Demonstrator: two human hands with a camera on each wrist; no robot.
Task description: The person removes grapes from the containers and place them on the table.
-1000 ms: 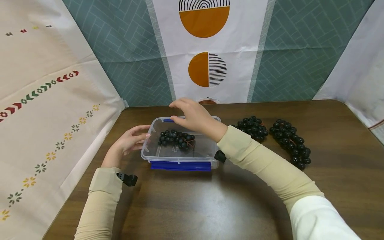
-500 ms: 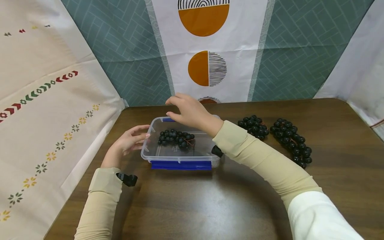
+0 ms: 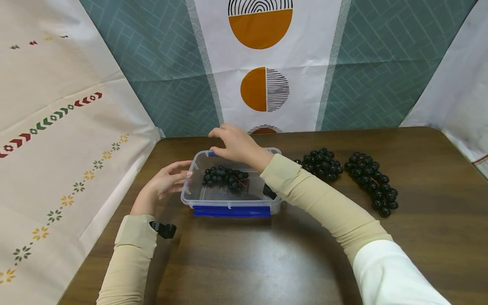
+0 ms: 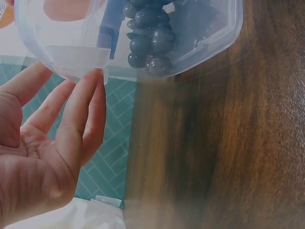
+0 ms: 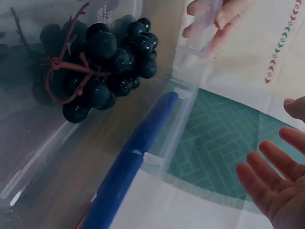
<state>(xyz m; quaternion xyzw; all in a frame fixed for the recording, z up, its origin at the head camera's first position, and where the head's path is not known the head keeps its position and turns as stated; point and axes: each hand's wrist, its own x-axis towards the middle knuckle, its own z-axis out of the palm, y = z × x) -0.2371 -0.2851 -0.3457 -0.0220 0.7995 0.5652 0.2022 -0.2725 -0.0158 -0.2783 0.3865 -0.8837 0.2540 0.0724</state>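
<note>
A clear plastic container (image 3: 206, 202) with blue latches sits on the table, and a bunch of black grapes (image 3: 225, 177) lies inside it. My left hand (image 3: 164, 184) is at the container's left wall. In the left wrist view the fingertips (image 4: 94, 78) of that hand touch the clip on this side, fingers extended. Over the far rim hovers my right hand (image 3: 239, 146), its fingers loosely bent and holding nothing. The right wrist view shows the right hand (image 5: 276, 181) apart from the far blue latch (image 5: 143, 143).
Two more bunches of black grapes lie right of the container: a near bunch (image 3: 322, 164) and a longer bunch (image 3: 372, 182) beyond it. The wooden table (image 3: 236, 262) ends at a green and white cloth (image 3: 175, 97) at the back.
My right hand has shifted slightly left above the container's far rim. The left hand, container and grapes have stayed in place.
</note>
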